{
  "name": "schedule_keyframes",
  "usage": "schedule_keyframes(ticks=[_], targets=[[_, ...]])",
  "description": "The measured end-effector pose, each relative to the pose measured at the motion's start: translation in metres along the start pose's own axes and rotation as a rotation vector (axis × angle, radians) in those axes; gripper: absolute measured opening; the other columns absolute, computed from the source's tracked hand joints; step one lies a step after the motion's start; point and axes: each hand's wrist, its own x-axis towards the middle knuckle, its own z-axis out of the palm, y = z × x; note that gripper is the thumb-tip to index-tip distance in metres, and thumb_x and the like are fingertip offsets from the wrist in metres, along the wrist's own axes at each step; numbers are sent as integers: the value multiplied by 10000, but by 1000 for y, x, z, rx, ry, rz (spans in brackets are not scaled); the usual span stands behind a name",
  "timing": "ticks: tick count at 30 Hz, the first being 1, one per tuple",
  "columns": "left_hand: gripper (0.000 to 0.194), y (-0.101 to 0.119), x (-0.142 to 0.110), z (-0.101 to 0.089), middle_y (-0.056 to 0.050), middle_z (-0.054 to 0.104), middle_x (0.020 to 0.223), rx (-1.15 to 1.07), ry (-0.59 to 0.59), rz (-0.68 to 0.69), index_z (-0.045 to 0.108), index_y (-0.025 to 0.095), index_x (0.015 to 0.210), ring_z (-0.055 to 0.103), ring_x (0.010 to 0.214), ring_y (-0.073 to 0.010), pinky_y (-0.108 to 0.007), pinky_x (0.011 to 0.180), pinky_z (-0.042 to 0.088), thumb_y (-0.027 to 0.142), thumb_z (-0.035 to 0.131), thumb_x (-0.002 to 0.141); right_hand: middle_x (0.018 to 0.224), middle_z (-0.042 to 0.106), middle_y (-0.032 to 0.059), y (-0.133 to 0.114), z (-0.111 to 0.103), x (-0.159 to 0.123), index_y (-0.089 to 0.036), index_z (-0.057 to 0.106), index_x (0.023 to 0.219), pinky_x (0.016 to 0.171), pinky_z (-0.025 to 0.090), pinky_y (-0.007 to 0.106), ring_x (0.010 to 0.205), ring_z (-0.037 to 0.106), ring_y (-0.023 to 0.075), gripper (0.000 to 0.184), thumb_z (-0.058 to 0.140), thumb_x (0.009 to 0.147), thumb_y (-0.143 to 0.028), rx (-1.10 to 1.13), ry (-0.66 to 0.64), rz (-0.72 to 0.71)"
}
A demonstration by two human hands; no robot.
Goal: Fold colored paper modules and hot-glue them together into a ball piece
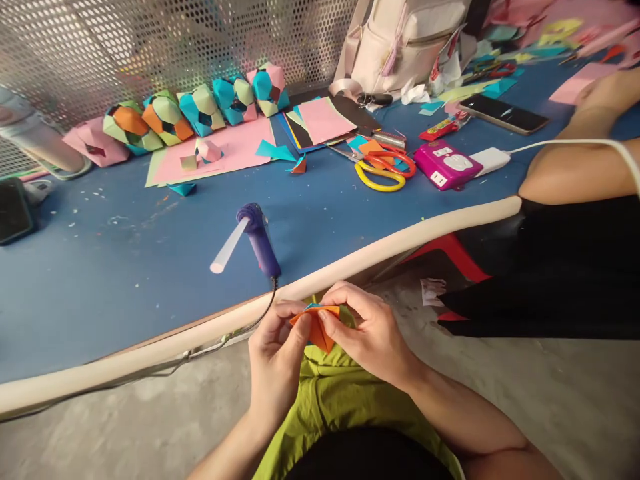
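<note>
Between my two hands, over my lap and just off the table's edge, is a folded orange paper piece (320,331) with a bit of blue paper at its top. My left hand (280,353) pinches its left side between thumb and fingers. On the right side, my right hand (367,333) grips it the same way, thumb pressed on the front. Beyond my hands a purple glue gun (261,243) lies on the blue table (165,287), a white glue stick jutting from it. Its black cord runs over the edge near my left hand.
Several folded paper balls (165,117) line the back by a perforated metal panel (175,47). Scissors (383,175), a magenta power adapter (445,163), a phone (503,113) and paper sheets (327,121) lie to the right. Another person's arm (575,163) rests at the right.
</note>
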Motion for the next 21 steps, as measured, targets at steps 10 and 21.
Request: schedule_keyframes(ticks=[10,21], targets=[[149,4,7,11,7,602,667,27,25,-30,638,186,724,538,583,-126,-231,547,456,314,682,789,804,640,6,0,-6,2,-191,587,859,670,496,226,744,607,120,28,580,853,-217,10,-7,66],[120,-3,8,7,23,577,695,-83,-62,-80,634,197,706,516,630,-111,-217,602,440,249,668,809,715,561,-20,7,-10,3,-203,553,786,618,463,226,660,528,102,93,532,870,-171,98,-66,12]])
